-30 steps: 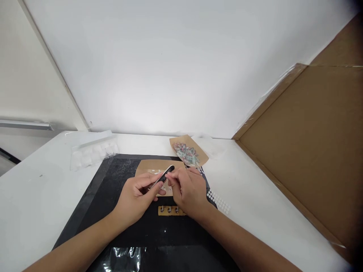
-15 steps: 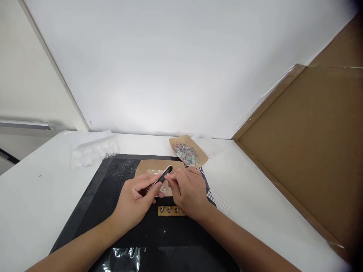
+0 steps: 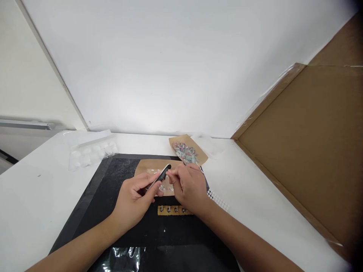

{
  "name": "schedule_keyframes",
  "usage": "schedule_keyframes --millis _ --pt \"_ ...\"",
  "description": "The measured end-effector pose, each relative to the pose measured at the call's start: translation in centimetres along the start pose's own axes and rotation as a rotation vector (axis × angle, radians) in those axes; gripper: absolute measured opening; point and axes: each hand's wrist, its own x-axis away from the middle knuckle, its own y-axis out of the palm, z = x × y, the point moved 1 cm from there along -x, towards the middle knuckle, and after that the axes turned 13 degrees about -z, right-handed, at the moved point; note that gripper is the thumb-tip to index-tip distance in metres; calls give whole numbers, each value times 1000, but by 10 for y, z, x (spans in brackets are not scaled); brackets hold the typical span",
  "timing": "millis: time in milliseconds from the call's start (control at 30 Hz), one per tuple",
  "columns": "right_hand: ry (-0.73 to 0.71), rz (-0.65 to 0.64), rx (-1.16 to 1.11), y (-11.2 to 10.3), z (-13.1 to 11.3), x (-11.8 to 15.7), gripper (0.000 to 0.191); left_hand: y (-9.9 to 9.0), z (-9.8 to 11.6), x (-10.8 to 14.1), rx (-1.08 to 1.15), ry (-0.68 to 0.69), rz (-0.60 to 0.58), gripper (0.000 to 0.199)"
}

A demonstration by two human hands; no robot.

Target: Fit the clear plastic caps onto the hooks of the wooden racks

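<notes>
My left hand [image 3: 138,194] is closed around a slim nail file [image 3: 163,175] with a black face, a pale edge and a rounded tip, tilted up to the right. Close beside the tip, my right hand [image 3: 190,185] has its thumb and forefinger pinched together; whatever is between them is too small to make out. Below the hands lies a yellow-brown strip [image 3: 165,211] bearing several small metal posts, its right end hidden by my right wrist. Behind the file a brown paper sheet [image 3: 144,166] holds small white and clear bits.
A black mat [image 3: 96,204] covers part of the white table [image 3: 272,211]. Clear plastic trays [image 3: 92,153] stand at back left. A brown card with a bag of colourful pieces [image 3: 187,153] lies behind my right hand. White adhesive tabs [image 3: 218,199] lie to the right, before a cardboard panel [image 3: 306,151].
My right hand has shifted slightly right, off the file's face, uncovering another post on the strip. My left hand holds the file almost unmoved.
</notes>
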Motion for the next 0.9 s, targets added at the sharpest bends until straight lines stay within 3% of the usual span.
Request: schedule_keyframes --millis 167,300,433,533,667,800,900 --pt "42 18 -8 0 1 0 23 0 -3 1 -3 -3 -4 33" --pt "-8 -14 -35 1 -1 1 25 -1 -3 2 -15 -13 -16 33" --pt "39 39 -20 3 -1 1 23 -1 -3 2 -35 -12 1 33" --pt "3 -21 -37 6 -1 1 25 0 -2 0 -18 -19 -2 32" --pt "44 19 -22 5 -2 1 23 0 0 -1 -22 -5 -5 31" --pt "-18 -60 -40 5 -3 1 26 0 -1 0 -5 -11 -4 31" --pt "19 -22 -14 3 -2 1 25 -1 -3 0 -31 -2 -2 32"
